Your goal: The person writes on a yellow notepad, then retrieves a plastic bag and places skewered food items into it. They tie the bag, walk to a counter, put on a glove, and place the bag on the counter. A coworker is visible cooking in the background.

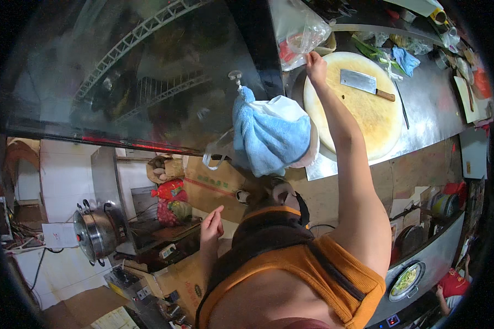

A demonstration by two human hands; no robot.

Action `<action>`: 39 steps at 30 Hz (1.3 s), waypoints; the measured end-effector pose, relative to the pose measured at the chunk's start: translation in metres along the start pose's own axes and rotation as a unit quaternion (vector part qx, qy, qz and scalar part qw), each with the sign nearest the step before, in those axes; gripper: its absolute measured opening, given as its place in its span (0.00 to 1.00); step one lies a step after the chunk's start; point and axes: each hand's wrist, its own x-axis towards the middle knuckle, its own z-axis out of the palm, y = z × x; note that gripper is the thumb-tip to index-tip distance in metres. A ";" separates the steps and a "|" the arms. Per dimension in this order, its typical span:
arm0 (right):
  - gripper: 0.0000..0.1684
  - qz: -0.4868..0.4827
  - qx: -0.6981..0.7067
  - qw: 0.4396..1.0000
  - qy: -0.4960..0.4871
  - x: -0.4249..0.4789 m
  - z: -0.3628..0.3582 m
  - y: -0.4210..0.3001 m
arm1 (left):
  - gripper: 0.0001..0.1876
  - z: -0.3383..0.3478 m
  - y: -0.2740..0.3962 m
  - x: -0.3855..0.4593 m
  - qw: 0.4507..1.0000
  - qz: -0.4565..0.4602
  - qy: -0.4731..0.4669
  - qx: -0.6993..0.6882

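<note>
My right hand (316,68) reaches over the near-left rim of a round cutting board (366,131), its fingers closed at the edge of a clear plastic bag (308,39) with something red in it. Whether the fingers grip the bag is hard to tell. On the board lies a cleaver (359,81) with a wooden handle, beside a small dark bit. My left hand (213,224) hangs low at my side, fingers partly curled, nothing seen in it. A light blue towel (267,140) hangs from a hook (234,76) on the dark glass panel.
A dark rod (402,105) lies right of the board on the metal counter (432,103). Green leaves (366,47) and a blue cloth (406,61) lie behind. A lidded steel pot (94,234) stands left, a pan of food (406,281) at lower right, near a person in red (453,283).
</note>
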 end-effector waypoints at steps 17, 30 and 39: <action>0.12 -0.211 -0.280 0.917 -0.188 -0.029 -0.084 0.005 | 0.18 0.016 0.015 0.021 0.997 0.020 -0.066 -0.014; 0.25 0.007 0.024 0.998 -0.063 -0.057 -0.016 0.013 | 0.18 0.032 0.019 0.021 0.996 0.003 -0.093 0.000; 0.13 -0.199 -0.164 0.966 -0.006 -0.035 0.002 -0.013 | 0.17 0.015 -0.001 0.001 0.999 0.007 -0.012 -0.041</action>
